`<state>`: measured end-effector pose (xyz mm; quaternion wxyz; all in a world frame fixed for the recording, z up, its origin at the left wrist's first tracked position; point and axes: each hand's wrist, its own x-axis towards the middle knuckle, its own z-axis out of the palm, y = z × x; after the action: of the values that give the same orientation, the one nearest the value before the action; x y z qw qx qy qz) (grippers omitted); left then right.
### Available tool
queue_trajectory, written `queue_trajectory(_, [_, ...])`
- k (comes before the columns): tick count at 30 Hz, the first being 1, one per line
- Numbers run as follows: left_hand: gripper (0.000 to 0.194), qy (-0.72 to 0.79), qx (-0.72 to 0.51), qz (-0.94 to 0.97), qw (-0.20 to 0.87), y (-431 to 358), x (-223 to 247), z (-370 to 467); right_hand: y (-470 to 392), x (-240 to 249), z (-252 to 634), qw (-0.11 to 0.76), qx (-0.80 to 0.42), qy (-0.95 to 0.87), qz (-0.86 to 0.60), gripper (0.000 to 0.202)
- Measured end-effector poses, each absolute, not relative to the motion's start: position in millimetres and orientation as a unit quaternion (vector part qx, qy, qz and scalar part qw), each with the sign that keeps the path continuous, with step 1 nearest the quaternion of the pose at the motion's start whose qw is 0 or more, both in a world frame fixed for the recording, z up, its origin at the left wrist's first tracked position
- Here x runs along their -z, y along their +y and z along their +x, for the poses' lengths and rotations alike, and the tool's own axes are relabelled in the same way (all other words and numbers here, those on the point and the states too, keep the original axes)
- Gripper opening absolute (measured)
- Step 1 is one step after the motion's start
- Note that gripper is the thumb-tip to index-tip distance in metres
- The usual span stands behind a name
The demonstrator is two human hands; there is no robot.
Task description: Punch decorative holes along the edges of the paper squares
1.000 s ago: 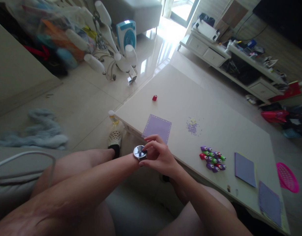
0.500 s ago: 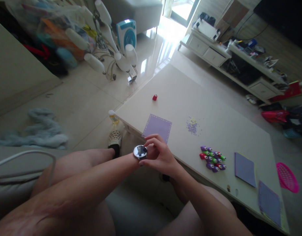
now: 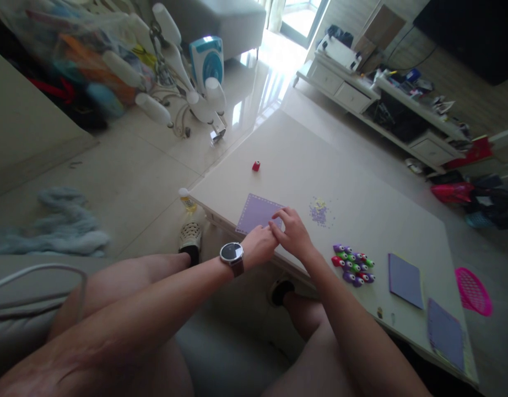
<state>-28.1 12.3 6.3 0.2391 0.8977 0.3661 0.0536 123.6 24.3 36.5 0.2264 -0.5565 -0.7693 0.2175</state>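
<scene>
Seated before a low cream rectangular table [image 3: 361,165], the person has both hands at the near edge of a square lilac paper sheet with a punched dotted border [image 3: 256,212], which lies flat close to the table's near-left corner. The left hand [image 3: 260,246], with a round dark-faced wristwatch on a brown strap [image 3: 232,253] at its wrist, rests with its fingers curled at the sheet's near-right corner; whether they pinch the paper or merely press on it cannot be told from this view. The right hand [image 3: 293,231] lies just beside it, touching it, fingers bent down onto the same edge, gripping nothing that can be seen. The step in hand looks like taking hold of the sheet, or steadying it, at that corner. The next move would likely call for a light pinch under the thin edge, since flat paper on a smooth top is hard to lift and slides easily. To the right, well apart from the hands, sits a cluster of small purple, green and red paper punches [image 3: 353,267]; a scatter of lilac and yellow paper bits [image 3: 319,212] lies beyond the sheet, and a lone small red punch [image 3: 256,165] farther back.
</scene>
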Motion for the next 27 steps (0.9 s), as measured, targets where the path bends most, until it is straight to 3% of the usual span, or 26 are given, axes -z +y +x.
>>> queue_trajectory(8, [0.051,0.425,0.001,0.885,0.187,16,-14,-38,88,2,119,0.135,-0.179,-0.762,-0.607,0.022])
queue_trajectory(14, [0.064,0.444,0.058,0.871,0.204,12,-8,-46,143,20,69,0.148,-0.172,-0.731,-0.643,0.059])
queue_trajectory(21, [0.061,0.433,0.058,0.877,0.200,9,-10,-51,175,28,43,0.144,-0.180,-0.731,-0.642,0.076])
queue_trajectory(27, [0.055,0.439,0.070,0.873,0.202,10,-18,-47,170,29,54,0.134,-0.168,-0.743,-0.634,0.073])
